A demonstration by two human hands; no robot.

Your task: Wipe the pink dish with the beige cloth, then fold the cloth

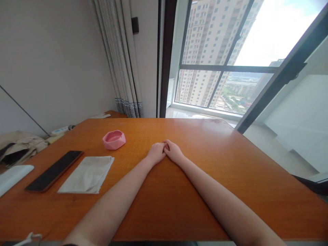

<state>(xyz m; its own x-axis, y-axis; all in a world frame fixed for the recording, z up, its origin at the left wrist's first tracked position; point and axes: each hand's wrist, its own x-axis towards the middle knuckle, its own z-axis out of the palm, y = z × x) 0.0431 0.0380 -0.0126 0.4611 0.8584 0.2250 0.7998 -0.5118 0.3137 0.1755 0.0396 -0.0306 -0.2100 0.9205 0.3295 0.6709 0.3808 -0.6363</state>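
Observation:
My left hand (156, 153) and my right hand (173, 151) rest together at the middle of the wooden table (205, 171), their fingers curled and touching. No object shows in either hand. To their left stands a pink faceted ashtray (114, 140), apart from both hands. Nearer to me on that side lies a folded pale grey cloth (85, 175), flat on the wood. Beside the cloth is a long, flat, black-topped slab with a brown edge (55, 171); its kind is unclear.
At the left edge are a white rounded object (14, 176), a heap of beige fabric (24, 147) and a white power strip (59, 131). A white cord (30, 237) shows at the near left. Behind the table hang a grey curtain (123, 61) and a large window (222, 68).

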